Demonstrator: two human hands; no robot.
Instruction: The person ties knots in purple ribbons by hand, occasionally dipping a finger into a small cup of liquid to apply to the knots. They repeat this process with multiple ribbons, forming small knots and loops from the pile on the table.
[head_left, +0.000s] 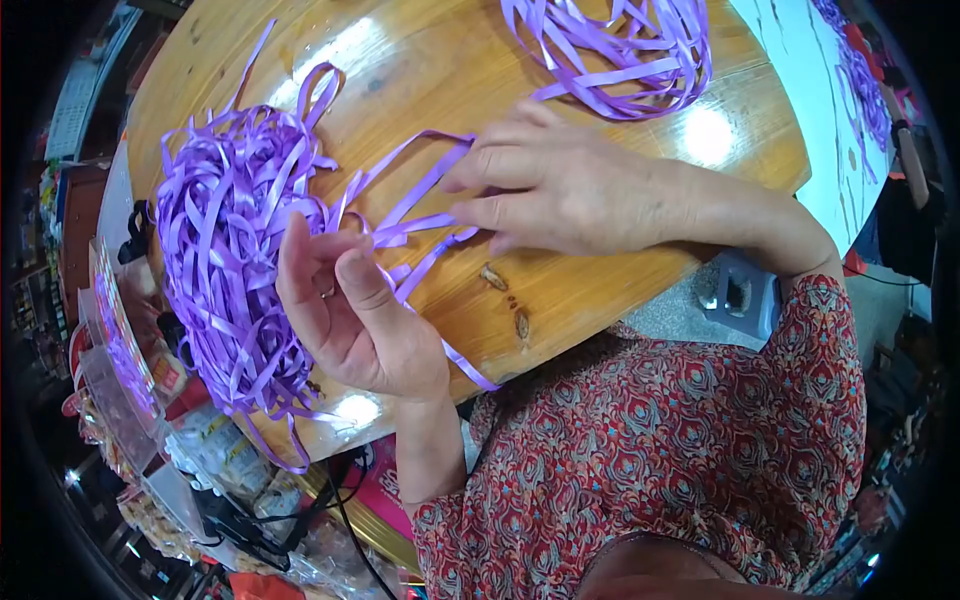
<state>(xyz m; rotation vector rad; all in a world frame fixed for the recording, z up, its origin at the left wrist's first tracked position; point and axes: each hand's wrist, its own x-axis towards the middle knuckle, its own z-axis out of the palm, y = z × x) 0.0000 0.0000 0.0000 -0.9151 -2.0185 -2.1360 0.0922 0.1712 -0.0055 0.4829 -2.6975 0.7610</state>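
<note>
The ribbon heap at nine o'clock and ribbon bundle at one look smooth, satiny and glossy. Beneath, the wooden tabletop wears a shiny, varnish-like finish over knotty grain; the white surface at two is marble-veined, the garment at four matt, printed cloth.

We see a glossy yellow-brown wooden table, on which a round white light reflection is shining. Beyond, we notice a white, dark-veined tabletop and a speckled grey floor.
</note>
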